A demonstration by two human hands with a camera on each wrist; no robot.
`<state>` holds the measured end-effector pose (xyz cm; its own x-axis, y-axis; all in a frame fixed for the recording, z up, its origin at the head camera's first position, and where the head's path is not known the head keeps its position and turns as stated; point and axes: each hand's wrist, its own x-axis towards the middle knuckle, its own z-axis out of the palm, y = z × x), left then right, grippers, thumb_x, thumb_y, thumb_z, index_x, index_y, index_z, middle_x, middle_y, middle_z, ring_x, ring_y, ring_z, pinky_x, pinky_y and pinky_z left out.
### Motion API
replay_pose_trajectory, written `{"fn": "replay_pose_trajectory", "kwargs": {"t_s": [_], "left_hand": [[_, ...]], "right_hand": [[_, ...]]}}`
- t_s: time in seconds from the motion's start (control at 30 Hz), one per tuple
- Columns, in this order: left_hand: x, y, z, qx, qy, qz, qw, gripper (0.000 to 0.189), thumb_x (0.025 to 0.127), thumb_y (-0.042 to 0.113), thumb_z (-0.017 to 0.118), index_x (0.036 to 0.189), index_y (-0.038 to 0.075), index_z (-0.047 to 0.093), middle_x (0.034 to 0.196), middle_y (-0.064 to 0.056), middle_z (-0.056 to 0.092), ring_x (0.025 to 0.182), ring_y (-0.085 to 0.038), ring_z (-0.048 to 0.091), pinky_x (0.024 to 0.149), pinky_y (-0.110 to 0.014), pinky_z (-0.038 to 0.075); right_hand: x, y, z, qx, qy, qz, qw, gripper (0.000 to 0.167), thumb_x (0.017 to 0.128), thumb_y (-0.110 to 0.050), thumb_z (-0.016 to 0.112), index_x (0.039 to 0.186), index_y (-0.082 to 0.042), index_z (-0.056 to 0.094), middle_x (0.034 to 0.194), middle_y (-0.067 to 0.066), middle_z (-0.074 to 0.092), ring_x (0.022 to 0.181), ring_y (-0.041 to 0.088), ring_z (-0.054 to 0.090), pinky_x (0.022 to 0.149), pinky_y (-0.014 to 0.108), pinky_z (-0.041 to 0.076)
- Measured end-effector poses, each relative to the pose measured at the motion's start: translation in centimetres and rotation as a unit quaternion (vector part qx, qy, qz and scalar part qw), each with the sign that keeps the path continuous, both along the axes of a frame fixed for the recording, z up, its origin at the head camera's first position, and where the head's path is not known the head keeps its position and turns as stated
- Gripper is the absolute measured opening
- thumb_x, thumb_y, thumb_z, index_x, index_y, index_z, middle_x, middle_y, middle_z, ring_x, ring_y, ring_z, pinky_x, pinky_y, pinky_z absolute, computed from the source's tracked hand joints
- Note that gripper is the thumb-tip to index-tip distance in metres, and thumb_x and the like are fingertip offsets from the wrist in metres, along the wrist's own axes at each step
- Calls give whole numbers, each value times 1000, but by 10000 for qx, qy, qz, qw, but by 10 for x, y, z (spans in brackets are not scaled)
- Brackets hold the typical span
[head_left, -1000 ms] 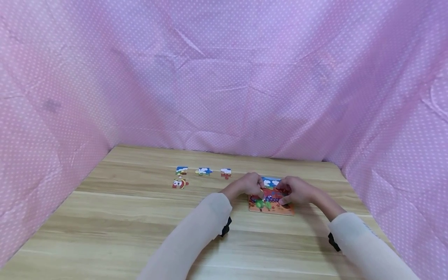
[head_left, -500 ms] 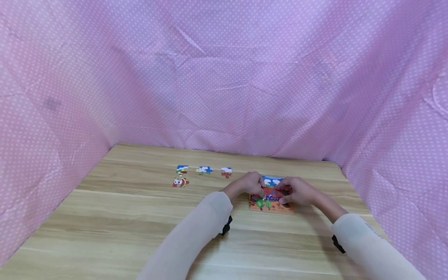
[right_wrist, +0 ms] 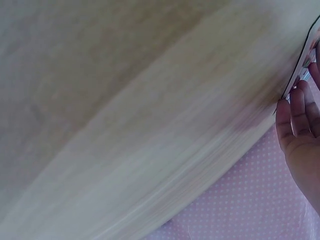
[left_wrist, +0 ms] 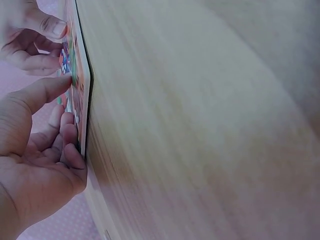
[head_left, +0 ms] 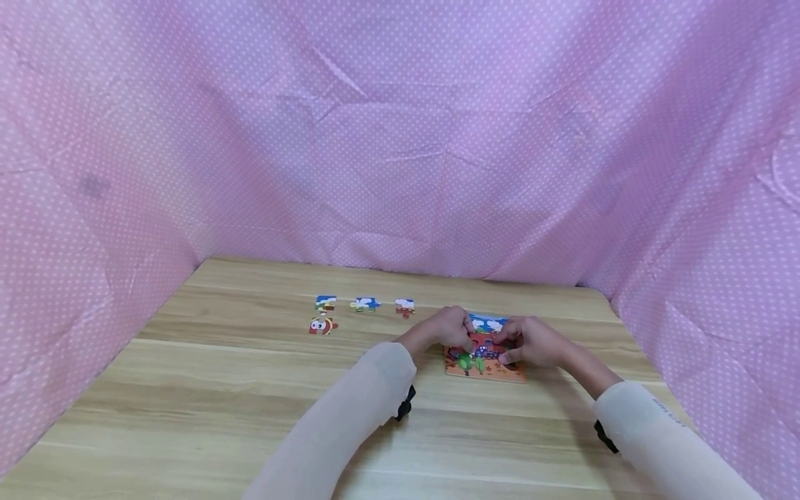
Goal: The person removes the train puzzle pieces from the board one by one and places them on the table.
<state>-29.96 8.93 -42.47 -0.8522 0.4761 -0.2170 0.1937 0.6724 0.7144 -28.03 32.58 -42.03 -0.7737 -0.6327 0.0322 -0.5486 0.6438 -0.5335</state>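
Observation:
A colourful jigsaw puzzle (head_left: 484, 371) lies on the wooden table, right of centre, with blue sky, a purple caterpillar-like figure and green leaves printed on it. My left hand (head_left: 451, 326) reaches over its left side, thumb and curled fingers meeting a reddish puzzle piece (head_left: 481, 340) in the middle. From the right, my right hand (head_left: 532, 342) bends its thumb and index finger onto the same area. In the left wrist view, the left thumb and fingertips of both hands touch the printed face. The fingers partly hide the piece. The right wrist view catches only the puzzle's edge.
Loose puzzle pieces lie left of the hands: a cloud piece (head_left: 405, 307), a blue and white piece (head_left: 365, 304), a corner piece (head_left: 325, 303) and a red face piece (head_left: 321, 326). Pink dotted cloth (head_left: 400, 173) hangs behind and beside the table (head_left: 219, 389).
Both hands stay at the puzzle with only slight finger shifts. The right forearm has moved a little to the right. The loose pieces have not been moved.

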Motion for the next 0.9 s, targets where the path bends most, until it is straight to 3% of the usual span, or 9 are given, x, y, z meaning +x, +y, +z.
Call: {"fn": "replay_pose_trajectory", "kwargs": {"t_s": [0.3,0.63,0.9], "left_hand": [[3,3,3,89,148,64,9998,25,81,9,87,99,10,69,88,2,63,81,-12,58,73,-24,49],[4,5,1,135,354,235,9990,5,93,11,76,96,10,71,90,3,64,80,-11,59,69,-23,50],[1,3,1,835,148,360,9957,7,91,7,76,93,9,70,85,0,64,73,-12,58,63,-24,48]], "right_hand": [[1,0,-1,27,60,-3,10000,24,82,-16,88,103,-9,78,101,0,70,90,17,61,79,38,53],[1,2,0,97,2,-69,9999,22,83,-16,87,102,-11,77,102,-1,70,92,17,61,81,38,53],[1,1,2,126,34,-67,9999,24,82,-16,87,103,-10,77,103,0,71,95,18,63,84,39,53]]}}
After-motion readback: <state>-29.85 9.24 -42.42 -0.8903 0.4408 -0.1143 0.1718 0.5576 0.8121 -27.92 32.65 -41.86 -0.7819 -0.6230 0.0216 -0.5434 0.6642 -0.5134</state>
